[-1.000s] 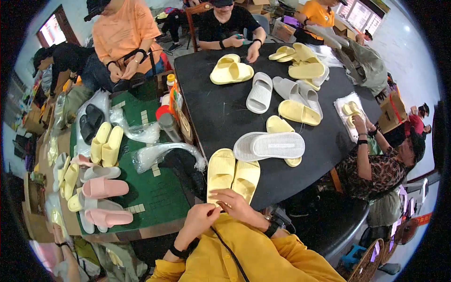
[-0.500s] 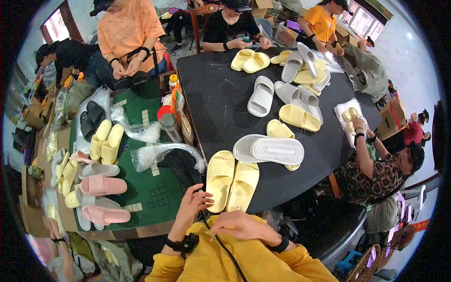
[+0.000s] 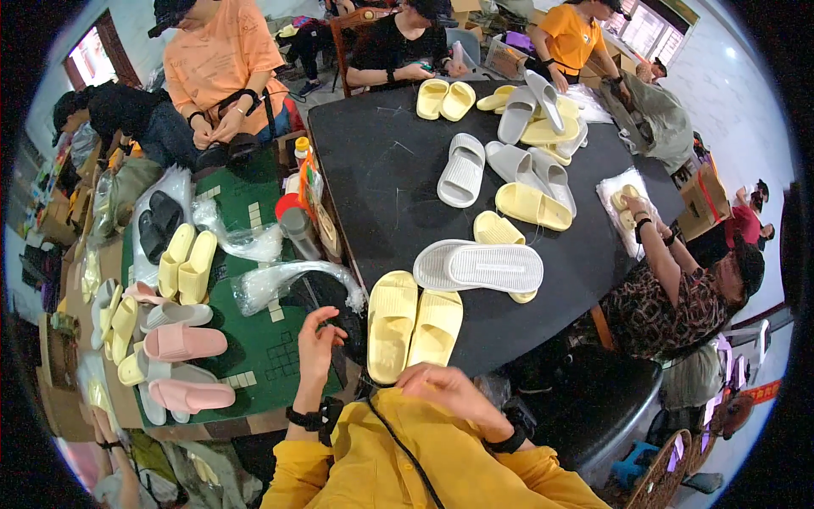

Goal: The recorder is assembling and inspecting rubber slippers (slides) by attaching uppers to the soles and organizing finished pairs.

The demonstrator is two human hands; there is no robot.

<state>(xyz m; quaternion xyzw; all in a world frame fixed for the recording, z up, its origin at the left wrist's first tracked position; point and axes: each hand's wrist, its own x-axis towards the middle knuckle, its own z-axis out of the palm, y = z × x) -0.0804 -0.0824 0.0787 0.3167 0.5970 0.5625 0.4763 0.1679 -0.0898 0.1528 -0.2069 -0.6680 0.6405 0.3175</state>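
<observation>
My left hand [image 3: 317,346] is raised over the green table's near right corner, its fingers half bent and apart, with nothing visible in them. My right hand [image 3: 451,392] hovers in front of my yellow shirt, fingers loosely bent and empty, overlapping the heel end of a pale yellow slide slipper [image 3: 436,327]. Beside that slipper lies its mate [image 3: 393,322], also sole down at the black table's near edge. Just beyond them a grey-and-white slipper [image 3: 494,265] rests sole up, partly over another pale yellow slipper [image 3: 498,231].
More yellow and grey slippers [image 3: 532,206] lie across the black table [image 3: 373,182]. Pink slippers [image 3: 185,341], black slippers [image 3: 163,222], plastic bags [image 3: 292,284] and a red-lidded flask [image 3: 297,227] stand or lie on the left side. Several people work around the tables.
My left hand has moved left, away from the yellow slippers, its fingers more bent. My right hand has shifted slightly right and up to the slippers' heel ends.
</observation>
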